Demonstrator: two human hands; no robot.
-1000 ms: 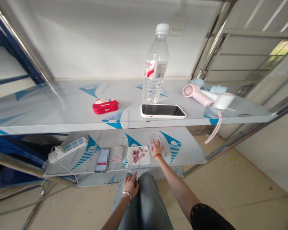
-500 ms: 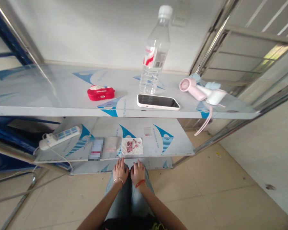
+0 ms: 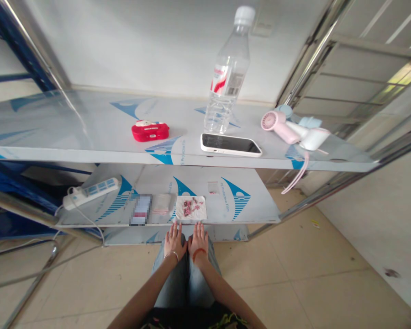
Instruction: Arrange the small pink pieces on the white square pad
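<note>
My left hand (image 3: 173,239) and my right hand (image 3: 198,238) lie flat on my knees, fingers spread, holding nothing. Just beyond them, on the lower shelf (image 3: 256,210), a white tissue with small red pieces (image 3: 191,208) lies near the front edge. A small clear bag (image 3: 212,187) lies farther back on that shelf, right of the tissue. A clear bag with a red strip (image 3: 162,204) and a blurred card (image 3: 140,210) lie left of the tissue.
The upper shelf (image 3: 71,137) carries a red case (image 3: 150,131), a water bottle (image 3: 227,77), a white phone (image 3: 230,144) and pink and white hand fans (image 3: 294,131). A white power strip (image 3: 91,192) lies at the lower shelf's left. Tiled floor spreads to the right.
My right hand left the small clear bag on the lower shelf and came back to my knee beside the left hand. The view shifted slightly.
</note>
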